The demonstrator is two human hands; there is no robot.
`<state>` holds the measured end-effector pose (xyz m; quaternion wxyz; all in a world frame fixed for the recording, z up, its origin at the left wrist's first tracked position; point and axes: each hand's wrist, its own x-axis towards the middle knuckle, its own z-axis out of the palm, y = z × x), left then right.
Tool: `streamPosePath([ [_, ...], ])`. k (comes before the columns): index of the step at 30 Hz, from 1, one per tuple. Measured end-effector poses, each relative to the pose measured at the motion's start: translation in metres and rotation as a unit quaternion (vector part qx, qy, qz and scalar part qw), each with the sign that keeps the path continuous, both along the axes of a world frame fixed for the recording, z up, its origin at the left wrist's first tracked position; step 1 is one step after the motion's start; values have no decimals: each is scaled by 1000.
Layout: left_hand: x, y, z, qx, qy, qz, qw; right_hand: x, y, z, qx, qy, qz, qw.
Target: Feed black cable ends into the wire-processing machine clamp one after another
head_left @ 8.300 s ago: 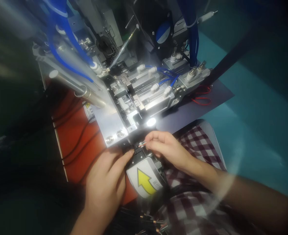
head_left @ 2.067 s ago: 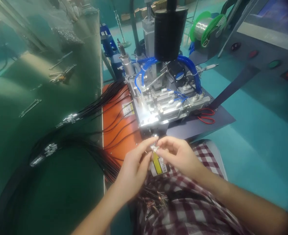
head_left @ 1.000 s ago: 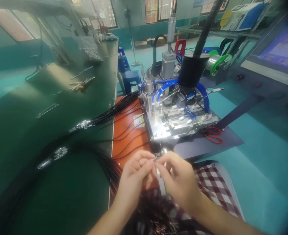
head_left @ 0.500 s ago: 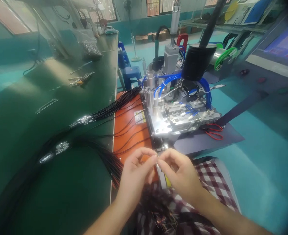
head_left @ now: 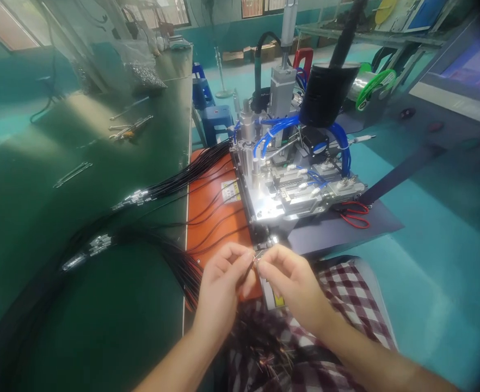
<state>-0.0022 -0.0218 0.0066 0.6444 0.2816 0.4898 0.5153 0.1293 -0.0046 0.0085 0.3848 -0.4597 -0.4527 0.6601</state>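
Note:
In front of the machine, the thumb and fingertips of my left hand pinch a thin dark wire. My right hand is closed in a pinch at the wire's stripped end, touching the left fingertips. What exactly sits between the right fingertips is too small to make out. Below both hands, a bundle of dark wires with bare copper ends lies on the checked cloth over my lap. To the left, black cables with silvery metal ends run across the green tabletop.
A metal machine with blue air hoses stands ahead, its orange plate carrying several cables. A black duct hangs above it. Thin metal tools and a bag of small parts lie on the tabletop.
Both hands stay pinched together and have shifted slightly left in view. The dark wire and its end now show between the fingertips. The whole view has shifted a little.

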Motion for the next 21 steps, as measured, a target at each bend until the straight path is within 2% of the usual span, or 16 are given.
streamPosePath([
  [7,-1,1,1,2,-11,-16,1000,5,-1,-5,18,9,-6,1000],
  [12,1,4,1,-15,34,-37,999,7,-1,-11,42,-21,-13,999],
  [15,1,4,1,-25,38,-29,999,7,-2,-13,56,-47,-7,997],
  [18,1,4,1,-41,16,-15,999,5,-6,-14,133,-121,-9,984],
  [21,0,4,1,-68,-9,-12,998,3,-8,-15,249,-212,-25,945],
])
